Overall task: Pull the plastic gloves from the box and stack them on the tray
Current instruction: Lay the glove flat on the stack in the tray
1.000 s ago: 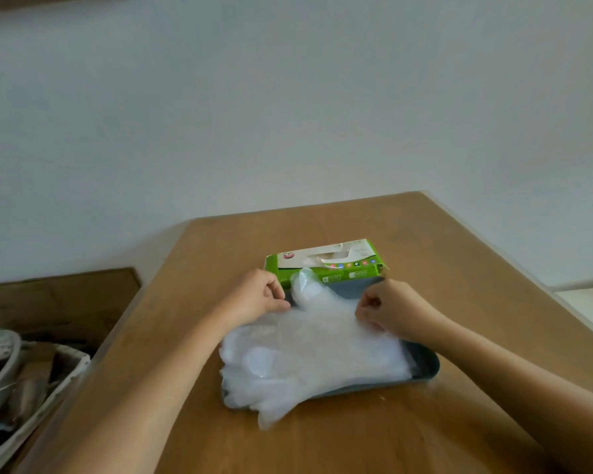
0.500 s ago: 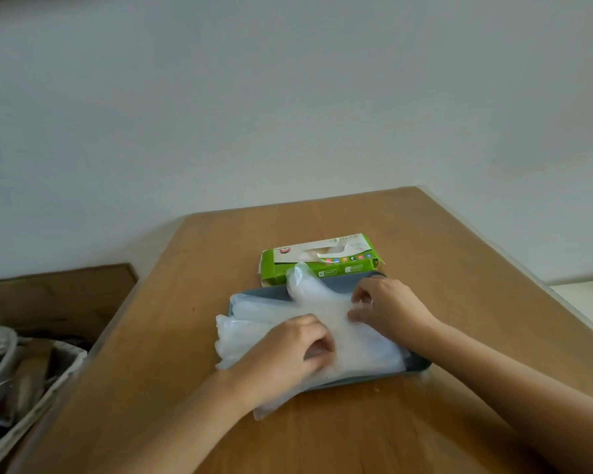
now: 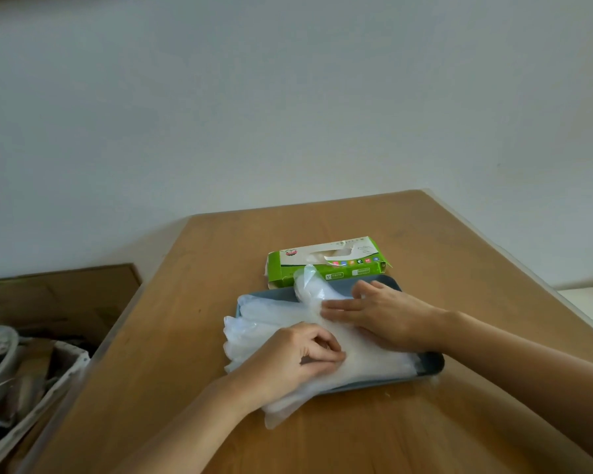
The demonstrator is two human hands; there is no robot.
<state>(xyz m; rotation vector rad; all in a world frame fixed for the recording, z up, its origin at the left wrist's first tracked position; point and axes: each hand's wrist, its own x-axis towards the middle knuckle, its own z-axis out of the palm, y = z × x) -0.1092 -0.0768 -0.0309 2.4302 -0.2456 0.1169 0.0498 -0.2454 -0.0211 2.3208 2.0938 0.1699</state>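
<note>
On the tray [image 3: 432, 364], just in front of the box [image 3: 322, 265], the gloves [image 3: 254, 323] lie in a loose stack that overhangs its left edge onto the table [image 3: 220, 251]. The right hand [image 3: 387, 316] lies flat on the stack, fingers straight, pressing down. The left hand [image 3: 288, 360] sits at the near side, fingers curled, pinching the top film. The gloves look almost weightless, limp and slick. They are best pinched at the cuff and smoothed flat, since layers would likely slide.

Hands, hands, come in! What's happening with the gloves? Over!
Left hand curled on gloves, grip unclear; right hand flat, pressing them. Gloves stacked on tray, overhanging its edge. Nothing blocking box.
</note>
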